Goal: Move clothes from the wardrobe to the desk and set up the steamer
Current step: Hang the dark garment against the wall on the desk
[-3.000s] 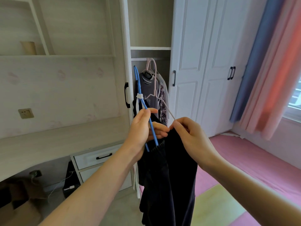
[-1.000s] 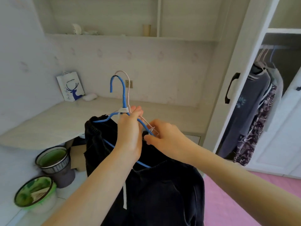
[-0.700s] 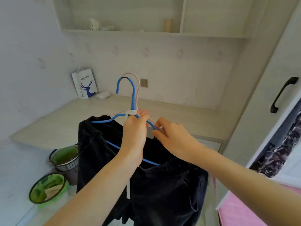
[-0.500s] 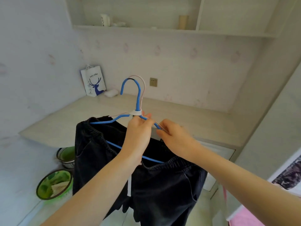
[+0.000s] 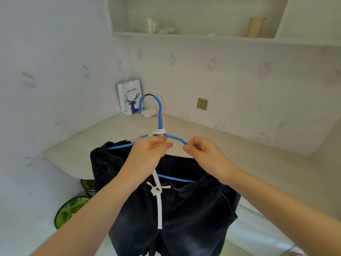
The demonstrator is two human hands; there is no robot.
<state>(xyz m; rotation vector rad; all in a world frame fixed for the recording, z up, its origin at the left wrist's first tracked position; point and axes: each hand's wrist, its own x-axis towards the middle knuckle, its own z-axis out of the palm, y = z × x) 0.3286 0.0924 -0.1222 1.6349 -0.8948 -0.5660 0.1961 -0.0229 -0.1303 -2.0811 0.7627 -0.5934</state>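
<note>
As both hands carry the load in front of the desk (image 5: pixel 249 169), I'd put the job at an early stage, w/ most of it left. Left hand (image 5: pixel 147 154): fingers curled round the blue hanger (image 5: pixel 159 111) just under its neck, where a white wrap binds the wire. Right hand (image 5: pixel 206 156): thumb + forefinger pinching the hanger's right arm, other fingers tucked in. A 2nd one, the pink hanger (image 5: pixel 165 102), sits right behind the blue, hooks nested; can't tell what hangs on it. The dark trousers (image 5: pixel 184 215) hang over the blue hanger's lower bar, white drawstring (image 5: pixel 159 209) dangling down the front. They're in the air before the desk's near edge, not touching the top as far as I can see.

Done, by my read: one garment is out of the wardrobe and at the desk. Left: lay it down, prob. fetch more clothes, then the steamer setup, not yet begun. No steamer in view. The wardrobe is out of shot too, so I can't say how many items remain. In the desk's far corner stand a paper bag (image 5: pixel 130 97) w/ a deer print and a small white object (image 5: pixel 149 112) beside it. A wall socket (image 5: pixel 202 103) sits above the top, likely handy for the steamer.
</note>
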